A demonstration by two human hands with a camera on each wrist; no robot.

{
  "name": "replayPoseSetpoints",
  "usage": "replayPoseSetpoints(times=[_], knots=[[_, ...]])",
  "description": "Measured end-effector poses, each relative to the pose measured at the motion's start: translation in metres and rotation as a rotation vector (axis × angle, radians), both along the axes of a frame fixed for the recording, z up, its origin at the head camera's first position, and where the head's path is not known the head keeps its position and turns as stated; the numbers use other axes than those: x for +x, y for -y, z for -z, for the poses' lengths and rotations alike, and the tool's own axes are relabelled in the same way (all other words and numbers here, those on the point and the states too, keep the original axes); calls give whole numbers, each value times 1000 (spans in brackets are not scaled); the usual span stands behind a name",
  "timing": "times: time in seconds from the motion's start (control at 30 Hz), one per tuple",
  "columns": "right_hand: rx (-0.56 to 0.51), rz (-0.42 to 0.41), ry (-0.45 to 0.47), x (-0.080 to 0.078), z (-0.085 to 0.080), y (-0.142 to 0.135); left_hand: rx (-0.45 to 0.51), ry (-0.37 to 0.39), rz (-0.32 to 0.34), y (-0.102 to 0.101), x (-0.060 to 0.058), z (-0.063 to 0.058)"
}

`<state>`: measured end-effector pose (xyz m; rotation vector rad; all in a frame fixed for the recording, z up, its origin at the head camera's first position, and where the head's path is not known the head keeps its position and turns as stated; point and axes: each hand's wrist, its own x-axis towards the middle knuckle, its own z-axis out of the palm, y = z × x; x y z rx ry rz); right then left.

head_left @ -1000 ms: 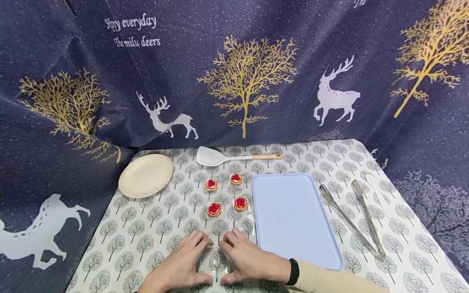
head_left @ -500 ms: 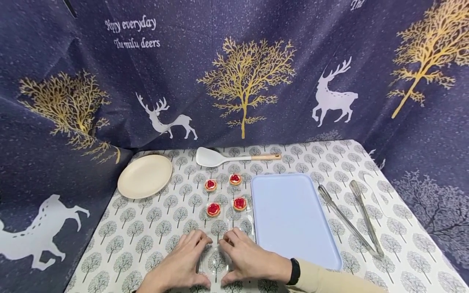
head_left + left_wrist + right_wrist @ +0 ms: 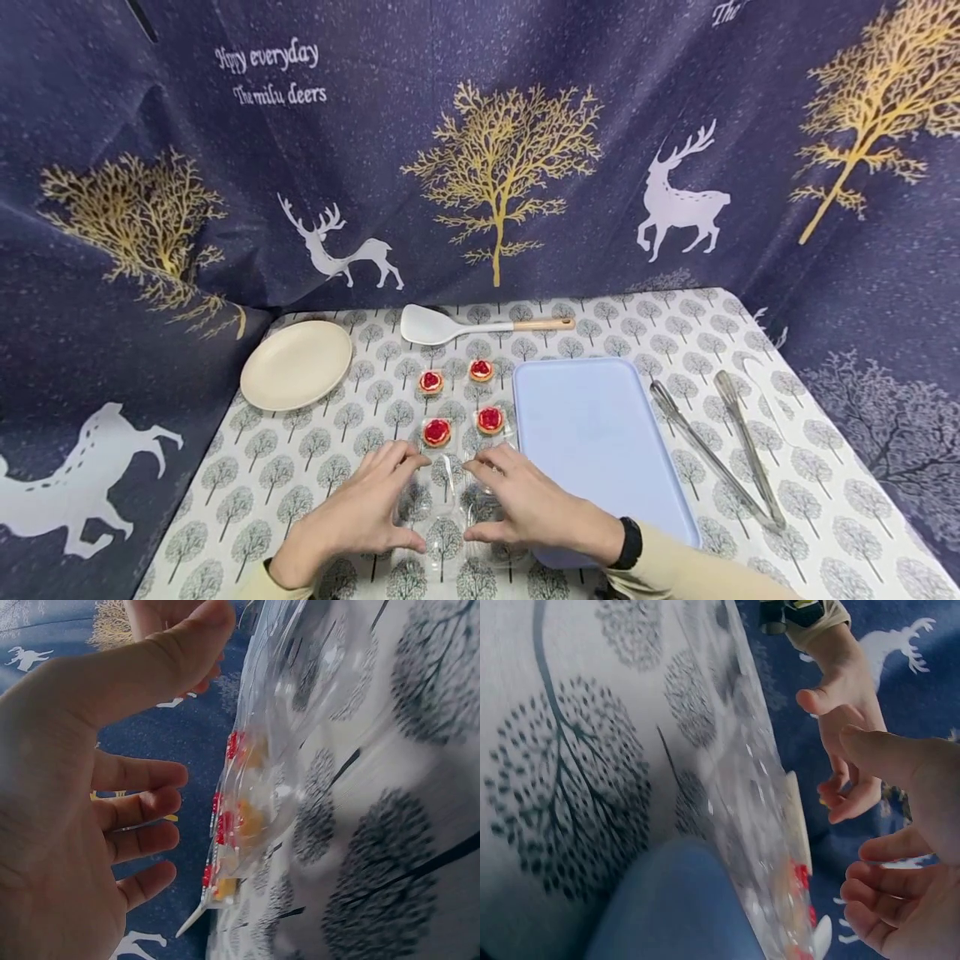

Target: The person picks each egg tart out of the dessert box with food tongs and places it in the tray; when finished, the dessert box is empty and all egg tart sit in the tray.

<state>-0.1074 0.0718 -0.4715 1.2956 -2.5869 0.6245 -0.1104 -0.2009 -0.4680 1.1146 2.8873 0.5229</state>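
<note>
Nearest, a pair of hands is poised over clear plastic packaging [image 3: 447, 479], the left hand [image 3: 367, 504] on one side and the right hand [image 3: 528, 504] on the other; thumbs are spread from lightly bent fingers, and the grip of each is released, with nothing clasped. The packaging is laid on the near middle of the surface [image 3: 262, 500]; it is transparent and glossy, picked out by white glints, and whether it is one piece or several cannot be told. At its farther end, small tarts [image 3: 437, 432] are set in two rows of two, each a golden shell topped with white cream and shiny red fruit. Just beside the packaging, a pale blue tray [image 3: 600, 450] is partly covered by the right forearm, and to its right metal tongs [image 3: 751, 450] are laid with arms spread. Farther back, a beige plate [image 3: 296, 365] is placed at the left and a white spatula [image 3: 487, 327] with a wooden handle near the far edge. The surface is covered by white cloth printed with grey trees; behind it, dark blue hangings [image 3: 450, 183] are decorated with gold trees and white deer. Four tarts are counted, with one tray, one pair of tongs, one plate and one spatula.
</note>
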Motion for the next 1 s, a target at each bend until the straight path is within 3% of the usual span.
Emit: replayPoseSetpoints(times=[0.23, 0.47, 0.73, 1.0], knots=[[-62, 93, 35, -8, -10, -20, -18, 50, 14, -1, -19, -6], [-91, 262, 110, -13, -20, -44, -29, 40, 43, -6, -41, -10], [-152, 402, 86, -17, -22, -74, -10, 13, 38, -12, -68, -8], [-196, 503, 83, -21, -24, -101, 64, 53, 23, -19, -92, -6]])
